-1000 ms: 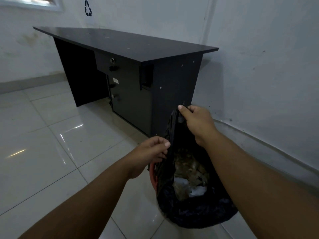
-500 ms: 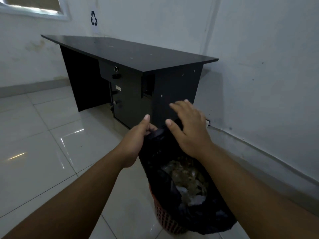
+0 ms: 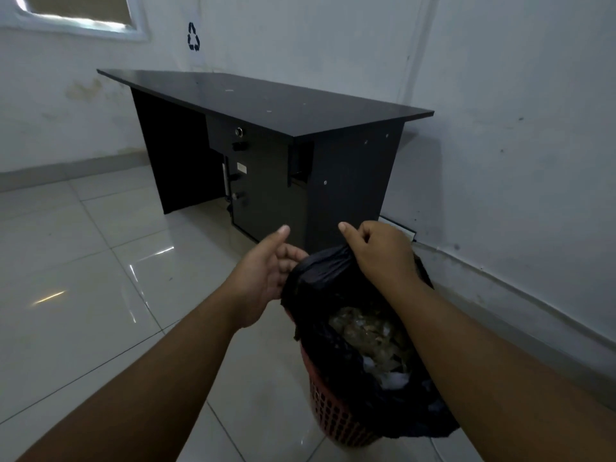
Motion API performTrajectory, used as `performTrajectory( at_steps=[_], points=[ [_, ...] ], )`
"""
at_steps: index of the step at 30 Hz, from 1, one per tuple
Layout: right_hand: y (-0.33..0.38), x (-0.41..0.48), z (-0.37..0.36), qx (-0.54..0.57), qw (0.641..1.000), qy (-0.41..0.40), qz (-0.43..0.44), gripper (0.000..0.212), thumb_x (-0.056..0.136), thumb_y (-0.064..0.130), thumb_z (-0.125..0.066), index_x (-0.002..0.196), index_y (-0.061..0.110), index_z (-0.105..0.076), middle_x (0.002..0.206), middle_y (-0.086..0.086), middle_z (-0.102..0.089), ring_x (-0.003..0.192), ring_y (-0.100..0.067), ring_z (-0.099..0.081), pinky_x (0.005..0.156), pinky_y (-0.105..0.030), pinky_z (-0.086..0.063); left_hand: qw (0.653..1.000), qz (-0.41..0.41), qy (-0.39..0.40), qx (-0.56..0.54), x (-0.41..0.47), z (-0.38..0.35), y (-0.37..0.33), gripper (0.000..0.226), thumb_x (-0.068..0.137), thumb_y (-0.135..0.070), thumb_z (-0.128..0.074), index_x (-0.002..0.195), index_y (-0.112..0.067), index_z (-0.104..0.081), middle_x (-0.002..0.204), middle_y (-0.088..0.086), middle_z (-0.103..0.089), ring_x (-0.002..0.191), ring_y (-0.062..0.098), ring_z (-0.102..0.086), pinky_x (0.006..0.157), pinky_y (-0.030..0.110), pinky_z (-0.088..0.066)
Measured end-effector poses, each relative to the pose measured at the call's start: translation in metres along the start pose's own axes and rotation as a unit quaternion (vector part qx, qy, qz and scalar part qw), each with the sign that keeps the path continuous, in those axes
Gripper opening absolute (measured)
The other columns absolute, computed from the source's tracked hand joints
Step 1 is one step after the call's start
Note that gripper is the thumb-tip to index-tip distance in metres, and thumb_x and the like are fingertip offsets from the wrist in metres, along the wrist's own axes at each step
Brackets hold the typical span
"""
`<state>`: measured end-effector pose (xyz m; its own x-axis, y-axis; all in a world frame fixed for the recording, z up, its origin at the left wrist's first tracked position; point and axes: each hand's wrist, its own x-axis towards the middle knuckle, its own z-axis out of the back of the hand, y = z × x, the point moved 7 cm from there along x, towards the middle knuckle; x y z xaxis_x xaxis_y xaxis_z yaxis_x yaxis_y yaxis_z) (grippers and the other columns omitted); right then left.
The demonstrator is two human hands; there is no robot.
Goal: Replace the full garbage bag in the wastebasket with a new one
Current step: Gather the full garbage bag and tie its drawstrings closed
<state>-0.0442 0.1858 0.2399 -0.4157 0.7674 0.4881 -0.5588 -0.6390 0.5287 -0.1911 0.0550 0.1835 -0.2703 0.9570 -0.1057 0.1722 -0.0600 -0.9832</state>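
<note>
Step in hand: gathering the mouth of the full garbage bag (image 3: 336, 288), seated in the red wastebasket (image 3: 333, 418) on the floor beside the desk (image 3: 266, 101). Right hand (image 3: 383, 255): grip bunching bag top. Left hand (image 3: 266, 271): fingers apparently pinching the edge, thumb raised. Next: close, lift clear.

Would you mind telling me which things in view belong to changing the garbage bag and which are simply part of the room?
Part of the job:
black garbage bag, full of trash
red wastebasket holding it
left hand at the bag's rim
right hand gripping the gathered top

Just there:
black desk
recycling symbol on the wall
window
</note>
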Motion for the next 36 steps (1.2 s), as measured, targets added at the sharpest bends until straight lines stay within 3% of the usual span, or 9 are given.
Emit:
performTrajectory(
  at_steps=[6,11,15,17,20,27,29,31,36],
  points=[
    [0.006,-0.018,-0.006,-0.019,0.998,0.041,0.041,0.056,0.101,0.055,-0.047,0.055,0.022,-0.041,0.053,0.003,-0.048,0.059,-0.024,-0.053,0.062,-0.035,-0.035,0.997,-0.007,-0.035,-0.07,0.001,-0.011,-0.014,0.045,0.102,-0.051,-0.049,0.108,-0.01,-0.066,0.076,0.004,-0.062,0.069,0.019,-0.059,0.07,0.036,-0.046],
    [-0.012,-0.014,0.01,0.035,0.997,-0.015,-0.073,0.06,0.105,0.046,-0.046,0.056,0.015,-0.032,0.052,-0.002,-0.037,0.048,-0.017,-0.037,0.048,-0.034,-0.024,0.998,0.047,-0.002,0.032,-0.002,-0.02,0.026,0.051,0.095,-0.062,-0.057,0.116,-0.018,-0.07,0.114,0.0,-0.076,0.104,0.022,-0.072,0.088,0.04,-0.054],
    [-0.019,-0.01,0.016,0.008,0.996,-0.013,-0.093,0.062,0.105,0.046,-0.048,0.053,0.014,-0.034,0.051,-0.002,-0.039,0.047,-0.017,-0.037,0.049,-0.034,-0.025,0.992,0.032,0.078,0.093,-0.014,-0.04,0.039,0.049,0.09,-0.044,-0.073,0.131,-0.018,-0.065,0.12,0.001,-0.076,0.097,0.014,-0.075,0.071,0.023,-0.058],
    [-0.021,-0.011,0.015,-0.021,0.996,-0.001,-0.088,0.062,0.104,0.047,-0.047,0.054,0.013,-0.037,0.052,-0.003,-0.041,0.048,-0.018,-0.039,0.049,-0.034,-0.025,0.995,0.017,0.064,0.076,-0.017,-0.043,0.034,0.038,0.094,-0.023,-0.073,0.128,-0.008,-0.062,0.115,0.009,-0.076,0.084,0.013,-0.076,0.058,0.018,-0.056],
    [-0.027,-0.014,0.017,-0.042,0.996,0.005,-0.081,0.059,0.104,0.048,-0.045,0.058,0.012,-0.042,0.056,-0.004,-0.046,0.053,-0.021,-0.045,0.049,-0.033,-0.026,0.999,0.007,0.002,0.053,-0.016,-0.031,0.028,0.034,0.095,-0.017,-0.071,0.123,-0.002,-0.06,0.099,0.013,-0.074,0.071,0.016,-0.072,0.052,0.028,-0.055],
    [0.0,-0.026,0.009,-0.059,0.998,0.036,0.008,0.056,0.103,0.058,-0.033,0.078,0.015,-0.059,0.072,0.001,-0.059,0.077,-0.028,-0.062,0.073,-0.041,-0.046,0.992,0.028,-0.095,-0.072,-0.013,0.002,0.012,0.02,0.096,-0.022,-0.07,0.105,-0.006,-0.064,0.08,0.011,-0.068,0.052,0.02,-0.062,0.04,0.028,-0.047],
    [0.026,-0.034,0.001,-0.014,0.995,0.064,0.081,0.056,0.1,0.064,-0.03,0.106,0.023,-0.067,0.095,0.004,-0.071,0.093,-0.021,-0.064,0.095,-0.045,-0.046,0.99,0.031,-0.093,-0.098,-0.013,0.005,0.004,0.029,0.094,-0.023,-0.072,0.115,-0.005,-0.063,0.085,0.014,-0.069,0.06,0.022,-0.065,0.045,0.031,-0.049],
    [0.046,-0.041,-0.013,0.051,0.987,0.121,0.093,0.054,0.101,0.062,-0.032,0.126,0.026,-0.064,0.113,0.004,-0.071,0.104,-0.016,-0.062,0.095,-0.039,-0.047,0.987,0.031,-0.095,-0.124,-0.014,0.009,-0.003,0.044,0.092,-0.018,-0.074,0.128,0.001,-0.058,0.097,0.015,-0.07,0.072,0.023,-0.069,0.051,0.034,-0.055],
    [0.053,-0.041,-0.047,0.122,0.977,0.174,-0.005,0.052,0.101,0.054,-0.05,0.077,0.011,-0.065,0.073,-0.007,-0.064,0.066,-0.017,-0.058,0.065,-0.035,-0.046,0.982,0.065,-0.096,-0.152,-0.022,0.021,-0.003,0.036,0.098,-0.023,-0.068,0.128,-0.005,-0.063,0.095,0.01,-0.071,0.079,0.021,-0.067,0.064,0.033,-0.058]
  ],
)
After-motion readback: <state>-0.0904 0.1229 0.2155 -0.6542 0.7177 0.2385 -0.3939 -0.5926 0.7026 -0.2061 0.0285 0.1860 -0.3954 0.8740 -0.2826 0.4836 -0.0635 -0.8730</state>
